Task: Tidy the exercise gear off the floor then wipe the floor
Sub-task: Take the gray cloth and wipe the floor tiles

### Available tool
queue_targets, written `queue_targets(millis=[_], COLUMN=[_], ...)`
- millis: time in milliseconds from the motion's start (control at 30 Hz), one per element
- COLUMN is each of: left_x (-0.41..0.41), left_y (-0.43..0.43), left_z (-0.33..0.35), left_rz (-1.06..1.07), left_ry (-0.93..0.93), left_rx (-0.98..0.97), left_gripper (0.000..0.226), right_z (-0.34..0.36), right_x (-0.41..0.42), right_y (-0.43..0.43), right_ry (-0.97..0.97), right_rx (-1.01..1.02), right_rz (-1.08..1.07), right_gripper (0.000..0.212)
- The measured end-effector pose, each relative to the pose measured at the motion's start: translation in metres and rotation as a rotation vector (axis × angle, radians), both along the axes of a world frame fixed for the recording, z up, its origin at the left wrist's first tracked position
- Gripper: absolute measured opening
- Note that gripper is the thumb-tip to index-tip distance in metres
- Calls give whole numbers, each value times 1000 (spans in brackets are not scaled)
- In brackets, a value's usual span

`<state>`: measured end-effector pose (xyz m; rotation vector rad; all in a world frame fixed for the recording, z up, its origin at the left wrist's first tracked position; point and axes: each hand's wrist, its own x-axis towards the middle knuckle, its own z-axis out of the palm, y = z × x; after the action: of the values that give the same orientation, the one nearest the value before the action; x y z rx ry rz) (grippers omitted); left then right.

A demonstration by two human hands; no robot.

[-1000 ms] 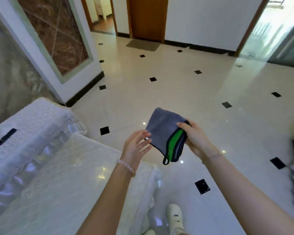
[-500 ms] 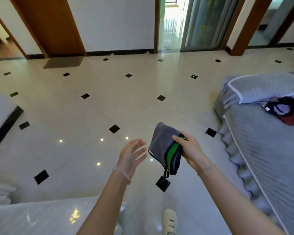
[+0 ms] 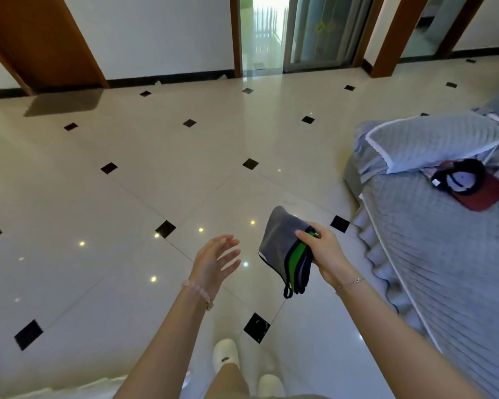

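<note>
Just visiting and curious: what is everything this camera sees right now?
cloth: one, grey with green and dark edges, in the right hand
floor: one, cream tiles with black diamonds
quilted cover: one, grey, right
cap: one, red and dark, on the quilted cover
door: one, brown, upper left
mat: one, grey, before the door
slippers: two, white, bottom centre
left hand: one, open, apart from the cloth
right hand: one, grip on the cloth

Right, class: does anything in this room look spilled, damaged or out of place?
Nothing spilled or damaged on the tiled floor. Only a red-brimmed cap lies loose on the grey quilted cover, beside the pillow. The right hand grips the folded cloth.
</note>
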<state>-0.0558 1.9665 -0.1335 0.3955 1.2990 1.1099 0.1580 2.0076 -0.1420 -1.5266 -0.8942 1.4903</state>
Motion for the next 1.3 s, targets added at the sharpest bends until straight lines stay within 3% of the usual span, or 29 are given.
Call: queue_targets(millis=[633,1300], left_x=[-127,-258], left_y=[260,426], left_z=[-22,-47], left_rz=[-40,139], left_ry=[-31,-3], left_rx=[-63,-162], left_gripper=[15,15], right_z=[-28,-75], right_x=[-98,-204], right_y=[237,444], right_ry=[-128,-217], right_rx=[-93,-171], right_rz=[-94,-41], right_gripper=[16,15])
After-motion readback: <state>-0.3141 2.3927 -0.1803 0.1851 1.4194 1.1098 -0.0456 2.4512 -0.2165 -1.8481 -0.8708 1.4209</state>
